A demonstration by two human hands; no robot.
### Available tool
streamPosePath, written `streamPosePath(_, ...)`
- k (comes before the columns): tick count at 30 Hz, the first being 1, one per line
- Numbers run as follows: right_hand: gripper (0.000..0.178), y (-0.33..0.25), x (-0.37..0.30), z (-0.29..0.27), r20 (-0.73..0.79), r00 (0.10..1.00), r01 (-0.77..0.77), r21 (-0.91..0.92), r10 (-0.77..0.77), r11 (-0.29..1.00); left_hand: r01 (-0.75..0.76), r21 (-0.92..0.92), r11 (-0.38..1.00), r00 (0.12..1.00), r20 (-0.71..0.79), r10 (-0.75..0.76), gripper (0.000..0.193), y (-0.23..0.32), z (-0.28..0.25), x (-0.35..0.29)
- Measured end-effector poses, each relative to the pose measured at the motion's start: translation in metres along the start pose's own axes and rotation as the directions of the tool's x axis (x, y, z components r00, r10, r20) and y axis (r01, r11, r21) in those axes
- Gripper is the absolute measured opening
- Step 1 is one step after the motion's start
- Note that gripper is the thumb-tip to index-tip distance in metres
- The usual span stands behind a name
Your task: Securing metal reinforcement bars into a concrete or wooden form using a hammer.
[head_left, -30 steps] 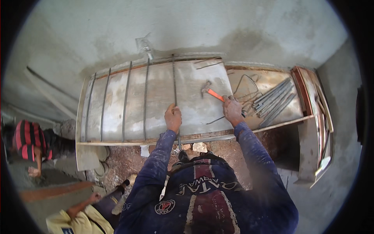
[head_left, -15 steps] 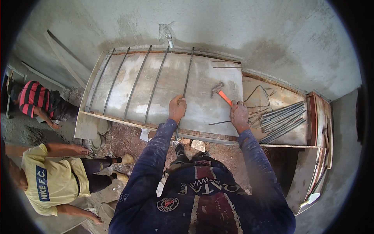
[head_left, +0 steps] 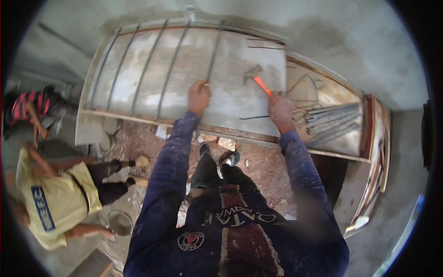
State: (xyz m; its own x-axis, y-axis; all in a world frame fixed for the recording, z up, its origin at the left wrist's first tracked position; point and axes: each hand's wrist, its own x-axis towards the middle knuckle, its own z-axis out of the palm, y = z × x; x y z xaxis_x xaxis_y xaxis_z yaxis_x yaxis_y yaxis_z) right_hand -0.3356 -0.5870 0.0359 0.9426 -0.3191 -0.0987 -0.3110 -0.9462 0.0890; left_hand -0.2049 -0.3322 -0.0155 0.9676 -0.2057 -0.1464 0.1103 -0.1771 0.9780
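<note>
My left hand (head_left: 199,97) is closed around a steel rebar rod (head_left: 214,53) that runs across the grey formwork panel (head_left: 240,69). In my right hand (head_left: 281,111) is a claw hammer (head_left: 261,84), gripped by its orange handle, with its dark head over the panel. To the left, several similar rods lie across the panel, spaced apart and roughly parallel. A thin bent bar (head_left: 255,117) lies beside my right wrist.
Cut rods (head_left: 331,121) are piled on the lower section at right, near a bent wire frame (head_left: 304,87). A wall (head_left: 323,27) borders the far side. At left are a person in yellow (head_left: 50,198), another in red-and-black stripes (head_left: 30,108) and a bucket (head_left: 120,223).
The whole view has shifted, so the panel sits higher in the picture. Both hands keep their holds. The person in yellow has changed arm position, and the bucket shows more fully.
</note>
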Motion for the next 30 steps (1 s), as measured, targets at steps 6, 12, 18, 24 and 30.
streamPosePath(6, 0.029, 0.011, -0.043, -0.021, -0.535, 0.844, 0.277, 0.357, -0.048, 0.892, -0.152, 0.049, 0.987, 0.988, 0.002, 0.153, 0.022, -0.052, -0.018, 0.029)
streamPosePath(12, 0.046, -0.007, -0.203, 0.015, 0.075, 0.971, -0.196, 0.792, 0.227, 0.579, 0.056, -0.056, 0.997, 0.987, 0.154, -0.046, 0.02, -0.009, 0.004, -0.004)
streamPosePath(18, 0.085, -0.089, -0.362, 0.131, 0.726, 0.669, -0.731, 0.682, 0.159, -0.035, -0.017, 0.011, 1.0, 0.986, 0.166, 0.015, 0.02, -0.007, -0.004, 0.011)
streamPosePath(24, 0.073, -0.068, -0.344, 0.125, 0.599, 0.793, -0.609, 0.782, 0.111, 0.13, -0.028, 0.069, 0.997, 0.995, 0.094, 0.021, 0.021, -0.017, -0.014, 0.023)
streamPosePath(30, 0.071, -0.022, -0.322, 0.166, 0.713, 0.701, -0.707, 0.692, 0.012, 0.149, 0.038, -0.006, 0.999, 0.983, 0.178, -0.037, 0.021, -0.024, -0.001, 0.007)
